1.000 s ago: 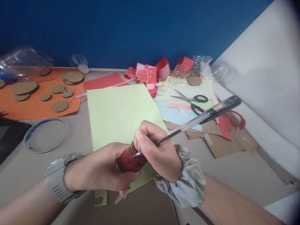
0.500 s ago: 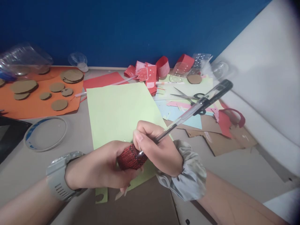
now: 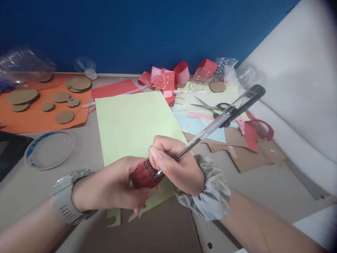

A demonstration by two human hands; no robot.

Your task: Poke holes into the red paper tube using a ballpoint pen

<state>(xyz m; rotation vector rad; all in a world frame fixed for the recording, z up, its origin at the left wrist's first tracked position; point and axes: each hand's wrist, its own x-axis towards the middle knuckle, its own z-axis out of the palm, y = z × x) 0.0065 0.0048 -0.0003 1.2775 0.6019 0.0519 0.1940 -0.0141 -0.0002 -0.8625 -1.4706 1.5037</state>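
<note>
My left hand (image 3: 110,188), with a grey watch on its wrist, is wrapped around a small red piece (image 3: 143,174) covered in a dark drawn pattern. My right hand (image 3: 175,165), a grey scrunchie at its wrist, grips a clear black pen (image 3: 223,116) whose tip rests on the red piece. Both hands hover over the lower edge of a light green paper sheet (image 3: 134,121) lying on the table.
Brown cardboard discs (image 3: 63,117) lie on an orange sheet (image 3: 34,123) at the left, with a tape ring (image 3: 48,150) below. Scissors (image 3: 214,107), red paper bands (image 3: 181,72) and coloured scraps are at the right. Cardboard pieces (image 3: 247,160) lie beyond my right hand. Blue wall behind.
The pen's back end has swung up and slightly left, then right again, while its tip stayed on the red piece. Both hands keep their hold.
</note>
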